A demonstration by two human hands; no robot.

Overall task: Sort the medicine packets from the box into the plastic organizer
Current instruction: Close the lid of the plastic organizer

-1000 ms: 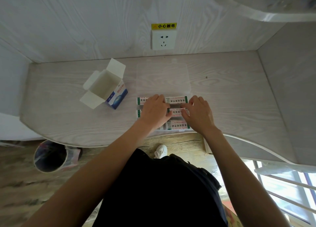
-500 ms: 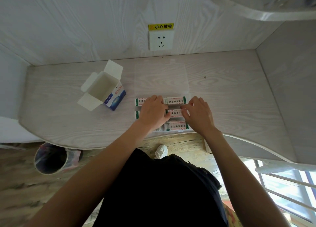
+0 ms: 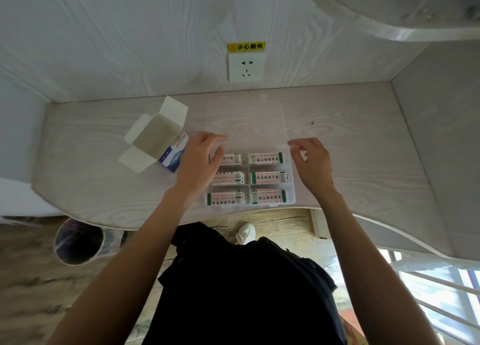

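Note:
A clear plastic organizer (image 3: 292,186) sits at the desk's front edge, with a white medicine packet (image 3: 268,177) with green ends in each of its compartments. Its transparent lid (image 3: 246,121) lies flat on the desk behind it. My left hand (image 3: 198,163) hovers over the organizer's far left corner, fingers spread toward the lid's near edge, and hides part of the left packets. My right hand (image 3: 313,161) is at the far right corner, fingers loosely curled. Neither hand visibly holds anything. The open white and blue cardboard box (image 3: 155,139) lies to the left, its inside looking empty.
The pale wood desk (image 3: 363,163) is hemmed in by a back wall with a socket (image 3: 245,65) and a side panel on the right. A round bin (image 3: 78,243) stands on the floor under the desk's left front edge.
Both hands have lifted off the packets in the middle of the organizer and moved outward and away to its far corners, uncovering all the filled compartments.

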